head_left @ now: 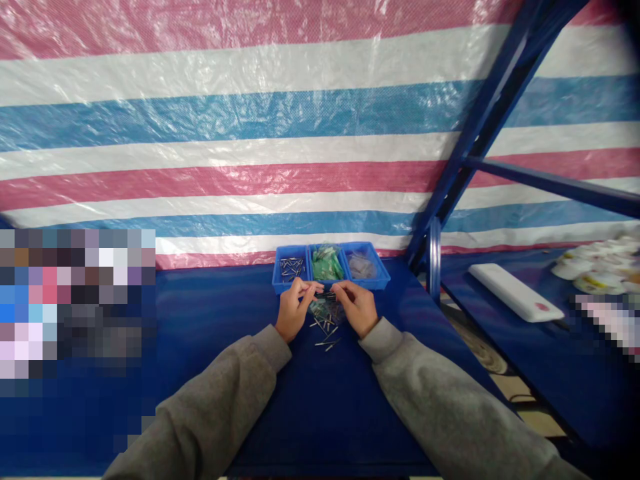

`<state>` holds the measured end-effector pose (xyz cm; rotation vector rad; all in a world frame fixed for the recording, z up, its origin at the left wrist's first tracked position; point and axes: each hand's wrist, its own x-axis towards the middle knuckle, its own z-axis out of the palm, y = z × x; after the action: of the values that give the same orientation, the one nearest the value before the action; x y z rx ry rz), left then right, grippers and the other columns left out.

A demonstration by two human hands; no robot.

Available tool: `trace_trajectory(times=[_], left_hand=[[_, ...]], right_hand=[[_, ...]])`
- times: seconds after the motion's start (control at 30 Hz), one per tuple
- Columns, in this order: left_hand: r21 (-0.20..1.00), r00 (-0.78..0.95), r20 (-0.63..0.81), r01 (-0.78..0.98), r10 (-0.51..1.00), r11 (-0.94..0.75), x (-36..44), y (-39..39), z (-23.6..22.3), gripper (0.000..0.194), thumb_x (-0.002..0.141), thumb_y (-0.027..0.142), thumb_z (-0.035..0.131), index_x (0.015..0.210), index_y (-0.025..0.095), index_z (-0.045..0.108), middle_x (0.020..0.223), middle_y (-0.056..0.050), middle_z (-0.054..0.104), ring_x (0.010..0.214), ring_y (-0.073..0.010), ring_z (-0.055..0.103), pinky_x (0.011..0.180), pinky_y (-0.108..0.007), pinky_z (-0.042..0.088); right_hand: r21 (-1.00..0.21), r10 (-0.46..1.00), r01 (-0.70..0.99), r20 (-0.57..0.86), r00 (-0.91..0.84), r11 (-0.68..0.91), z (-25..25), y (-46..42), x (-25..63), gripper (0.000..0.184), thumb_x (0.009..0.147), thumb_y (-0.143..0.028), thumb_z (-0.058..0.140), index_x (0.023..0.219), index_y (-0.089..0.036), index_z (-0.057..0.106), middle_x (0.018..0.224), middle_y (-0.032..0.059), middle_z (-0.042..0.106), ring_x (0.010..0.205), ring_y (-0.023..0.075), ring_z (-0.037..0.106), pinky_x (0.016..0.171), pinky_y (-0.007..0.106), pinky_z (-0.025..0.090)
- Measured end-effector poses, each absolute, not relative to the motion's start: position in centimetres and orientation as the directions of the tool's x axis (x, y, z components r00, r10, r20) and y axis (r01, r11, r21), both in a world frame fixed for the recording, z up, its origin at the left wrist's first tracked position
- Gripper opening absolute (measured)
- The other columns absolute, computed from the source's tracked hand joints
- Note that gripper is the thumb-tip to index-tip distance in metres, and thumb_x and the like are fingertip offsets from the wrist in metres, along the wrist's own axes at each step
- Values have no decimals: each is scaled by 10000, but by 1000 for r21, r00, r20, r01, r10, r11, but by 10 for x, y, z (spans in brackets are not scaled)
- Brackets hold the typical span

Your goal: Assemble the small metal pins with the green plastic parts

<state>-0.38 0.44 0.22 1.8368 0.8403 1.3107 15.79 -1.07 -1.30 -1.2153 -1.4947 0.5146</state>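
My left hand [294,311] and my right hand [357,307] face each other just in front of a blue bin [291,289]. Thumb and fingers are pinched together on both, and whatever is between the fingertips is too small to make out. Beneath and between them lies a loose pile of slim metal pins [327,325], silver and dark, spread on the blue tabletop. More pins [293,268] lie in the bin's left compartment. Green plastic packets [327,263] fill the middle one, and clear plastic bags [361,265] sit in the right one.
A striped plastic sheet [225,120] hangs behind the blue table [210,300]. To the right rises a blue metal frame [463,153]. On the neighbouring table are a white oblong box [516,291] and a pile of white items [595,267]. The left side is pixelated.
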Motion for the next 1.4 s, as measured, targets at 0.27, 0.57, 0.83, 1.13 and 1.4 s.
trace_trajectory(times=[0.27,0.57,0.83,1.13,1.4], left_hand=[[672,327,557,362,763,-646,-9,9,1,185,886,306,448,851,152,543,717,-20,615,635,-107,583,648,-237,486],[328,402,774,408,490,-852,-17,19,17,204,853,326,512,911,189,651,797,-51,637,740,-161,580,694,-319,490],[269,365,718,640,593,-720,-22,34,55,264,880,254,462,1116,200,568,1171,-79,572,1142,-230,463,995,-437,339],[344,751,260,515,607,-785,-43,-42,25,1052,594,663,613,1416,193,156,1463,-140,175,1331,-339,171,1071,-469,219],[304,799,137,528,585,-793,-49,-16,3,967,673,681,518,1422,225,110,1484,-104,106,1355,-310,96,1094,-456,133]], right_hand=[[-797,877,470,471,91,379,-15,-10,159,365,862,-440,418,747,-187,655,610,8,601,568,145,549,577,242,411],[-785,875,486,478,79,385,-13,-11,161,376,865,-447,404,750,-190,652,601,11,603,563,150,556,570,248,419],[-696,866,594,501,-3,404,-10,-11,162,344,882,-405,395,757,-192,634,674,29,623,604,155,563,602,264,433],[-337,754,685,418,-507,646,-16,-40,190,878,694,-637,546,1390,-175,277,1389,143,336,1268,303,316,1022,444,307],[-265,812,770,261,-522,580,-34,-42,192,1051,645,-723,507,1430,-149,110,1470,160,130,1344,326,101,1066,501,185]])
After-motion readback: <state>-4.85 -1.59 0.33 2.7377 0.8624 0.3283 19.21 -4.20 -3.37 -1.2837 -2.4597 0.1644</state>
